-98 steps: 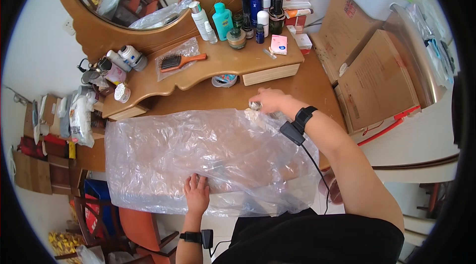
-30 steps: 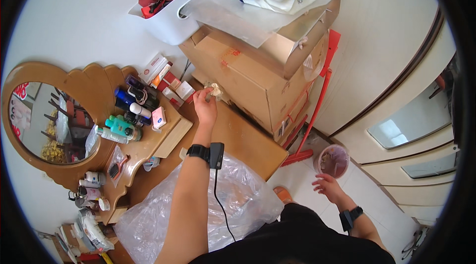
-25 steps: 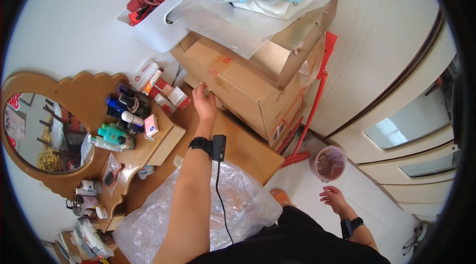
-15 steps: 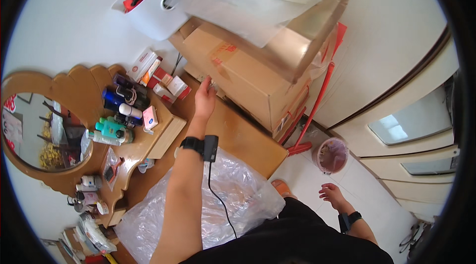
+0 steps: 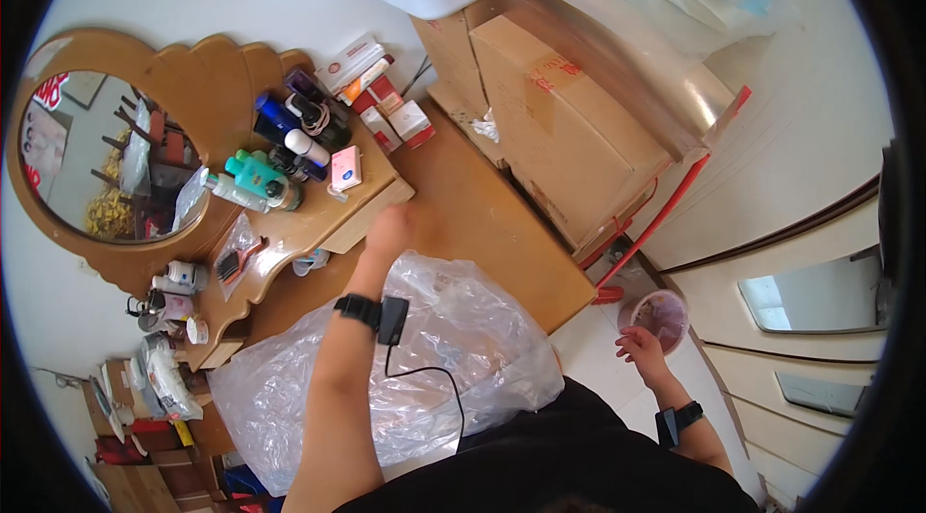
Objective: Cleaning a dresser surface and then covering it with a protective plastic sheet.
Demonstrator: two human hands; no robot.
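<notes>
Sheet of clear crinkled plastic (image 5: 482, 325) is lying loosely across the brown wooden worktop (image 5: 482, 209), its near side reaching the person's black clothing. Progress, judging by this moment: the sheet is already lying broad and spread, but it is looking rumpled and unfolded, so any smoothing or gathering is seemingly not done. Anything underneath is not showing clearly enough to name.

Left hand (image 5: 389, 229) is hovering or resting at the sheet's far edge, blurring; cannot tell whether its fingers are closing on anything. Right hand (image 5: 640, 349) is hanging off to the right of the sheet, fingers loosely curling apart, apparently holding nothing. It is overlapping the round pinkish bucket (image 5: 682, 323) in view; contact is not readable.

Materials: the sheet is looking thin, glossy and flimsy, with many sharp creases catching white highlights; it is probably slipping and clinging easily. The worktop is showing a smooth, lacquered finish. Beyond the sheet, a pale rectangular wooden drawer front (image 5: 369, 214) is sitting under a raised, curving shelf (image 5: 309, 224). Left along that shelf, a flat paddle hairbrush with reddish wooden handle (image 5: 241, 260) is lying on clear film. Right of the sheet, a large matte brown cardboard box (image 5: 559, 118) is standing with squared edges.
</notes>
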